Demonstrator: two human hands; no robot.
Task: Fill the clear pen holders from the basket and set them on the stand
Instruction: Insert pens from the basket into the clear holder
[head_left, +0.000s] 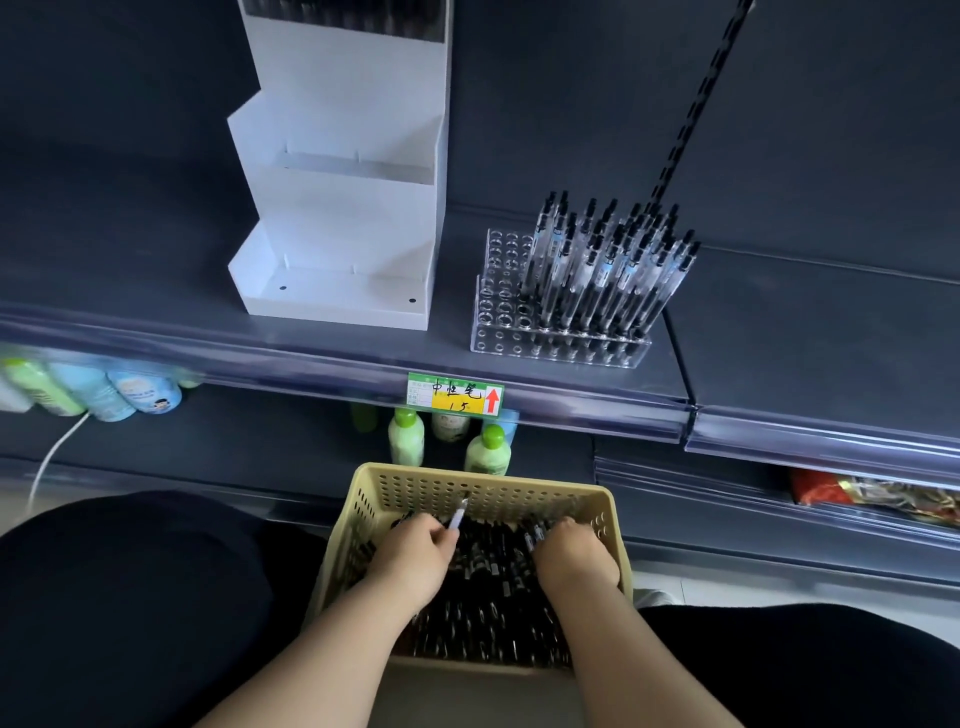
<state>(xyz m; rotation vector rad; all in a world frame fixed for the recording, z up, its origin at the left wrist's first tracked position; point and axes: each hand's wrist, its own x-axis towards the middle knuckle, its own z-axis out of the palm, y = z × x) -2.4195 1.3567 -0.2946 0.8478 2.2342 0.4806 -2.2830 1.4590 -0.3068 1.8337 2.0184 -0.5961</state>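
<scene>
Far left, at nine o'clock in the view, bottles (130, 389) lay under the shelf (156, 291). At eleven o'clock the white stand (343, 244) stood on that shelf, its two lower tiers bare; dark pen tops showed only in the tier at the very top. Below, at six o'clock, the basket (363, 483) sat between the person's knees, heaped with loose pens (488, 587). The left hand (415, 556) was in the basket, fingers curled round one pen (457, 517) whose end pointed toward one o'clock. The right hand (574, 553), apart from the left, was dug into the heap with fingers bent; whether it was clamped on any pens could not be told. At two o'clock the clear pen holder (501, 317) rested on the shelf, its right part filled with upright pens and its left columns of holes open. Gathering looked to be the step in hand. To do it well, each hand would likely want its pens all turned one way, tips down, before lifting. The open left columns should be fed one pen per hole, without knocking the leaning pens already seated. The price label (455, 395) hung on the shelf edge.
</scene>
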